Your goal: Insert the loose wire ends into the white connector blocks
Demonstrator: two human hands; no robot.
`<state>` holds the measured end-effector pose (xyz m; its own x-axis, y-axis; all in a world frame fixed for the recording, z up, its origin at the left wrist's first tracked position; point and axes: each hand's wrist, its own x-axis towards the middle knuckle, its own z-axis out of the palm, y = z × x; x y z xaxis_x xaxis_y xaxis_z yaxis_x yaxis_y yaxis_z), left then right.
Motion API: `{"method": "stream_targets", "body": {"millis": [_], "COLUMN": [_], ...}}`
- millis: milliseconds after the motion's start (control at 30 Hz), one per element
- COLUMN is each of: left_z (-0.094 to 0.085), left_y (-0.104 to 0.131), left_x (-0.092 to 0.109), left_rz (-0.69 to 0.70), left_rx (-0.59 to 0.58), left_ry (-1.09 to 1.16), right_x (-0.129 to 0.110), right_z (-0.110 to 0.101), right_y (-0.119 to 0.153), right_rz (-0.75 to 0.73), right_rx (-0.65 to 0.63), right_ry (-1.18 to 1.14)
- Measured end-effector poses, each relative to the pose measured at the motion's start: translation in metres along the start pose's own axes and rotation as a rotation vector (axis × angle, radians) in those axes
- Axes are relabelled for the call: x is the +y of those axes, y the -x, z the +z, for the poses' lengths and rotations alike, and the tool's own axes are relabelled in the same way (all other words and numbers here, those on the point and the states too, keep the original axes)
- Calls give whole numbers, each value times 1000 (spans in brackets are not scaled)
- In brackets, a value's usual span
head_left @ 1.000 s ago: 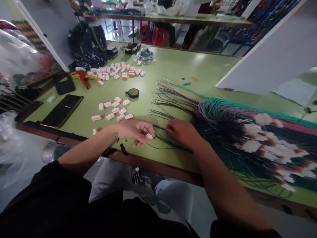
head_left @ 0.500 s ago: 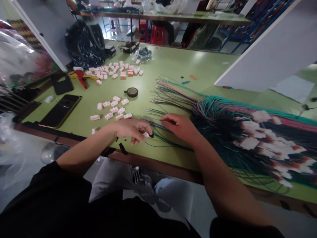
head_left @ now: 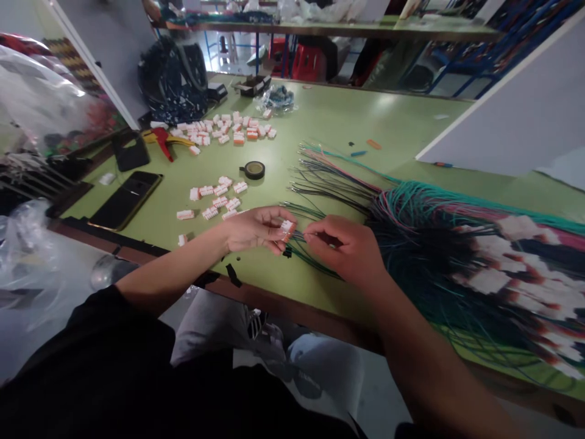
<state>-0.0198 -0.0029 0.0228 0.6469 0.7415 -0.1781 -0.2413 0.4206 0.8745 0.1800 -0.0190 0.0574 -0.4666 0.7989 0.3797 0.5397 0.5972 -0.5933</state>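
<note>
At the left end of the green bench (head_left: 320, 122), a dark smartphone (head_left: 125, 200) lies by the near corner, with a red-and-yellow hand tool (head_left: 163, 141) behind it. A dark patterned bag (head_left: 172, 82) stands at the far left corner. White-and-orange connectors are scattered in two groups: a larger pile (head_left: 238, 138) towards the far edge and a smaller cluster (head_left: 220, 202) closer to the near edge. A roll of black tape (head_left: 255, 170) sits to their right.

Above the near edge, around the middle, the person's left hand (head_left: 256, 228) grips one connector (head_left: 287, 226) between thumb and fingers. Just beside it, the right hand (head_left: 350, 247) has thumb and forefinger brought close at some wire ends; I can't tell whether they pinch one. A thick wire bundle (head_left: 411, 201) fans out its tips behind that hand and runs towards the right end, with more connectors (head_left: 487, 280) lying upon it.
</note>
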Motion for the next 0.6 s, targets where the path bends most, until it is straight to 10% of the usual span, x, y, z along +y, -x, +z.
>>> {"method": "stream_targets", "body": {"millis": [600], "left_z": [2], "left_y": [-1], "left_x": [0], "left_rz": [-8], "left_rx": [20], "left_ry": [79], "right_x": [-1], "right_z": [4], "right_y": [3], "right_rz": [56], "right_rx": [1], "right_ry": [290]}}
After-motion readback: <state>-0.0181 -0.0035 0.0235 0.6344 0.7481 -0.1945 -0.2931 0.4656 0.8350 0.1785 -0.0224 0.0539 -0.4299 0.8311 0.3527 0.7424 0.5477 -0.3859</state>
